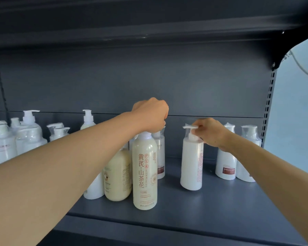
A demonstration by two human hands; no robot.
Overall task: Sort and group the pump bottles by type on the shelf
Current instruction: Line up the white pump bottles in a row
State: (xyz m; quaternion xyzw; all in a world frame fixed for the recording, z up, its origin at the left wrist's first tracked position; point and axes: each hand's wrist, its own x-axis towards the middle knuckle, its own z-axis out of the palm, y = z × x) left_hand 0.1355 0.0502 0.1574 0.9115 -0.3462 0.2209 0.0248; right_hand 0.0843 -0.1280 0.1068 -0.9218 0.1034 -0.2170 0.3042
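A tall cream bottle (pixel 144 171) with red lettering stands near the front of the dark shelf (pixel 212 206). My left hand (pixel 150 115) is closed over its pump top. To its right stands a white pump bottle (pixel 192 166) in clear wrap, with my right hand (pixel 211 133) gripping its pump neck. A rounder cream bottle (pixel 116 176) and a white bottle (pixel 94 187) stand left of the tall one, partly hidden by my left forearm. Behind the tall bottle a wrapped white bottle (pixel 160 153) shows.
Several wrapped white pump bottles (pixel 28 134) crowd the left back of the shelf. Two more white bottles (pixel 226 164) stand at the right end, behind my right forearm. An upper shelf (pixel 149 23) hangs overhead. A perforated upright (pixel 268 103) bounds the right side.
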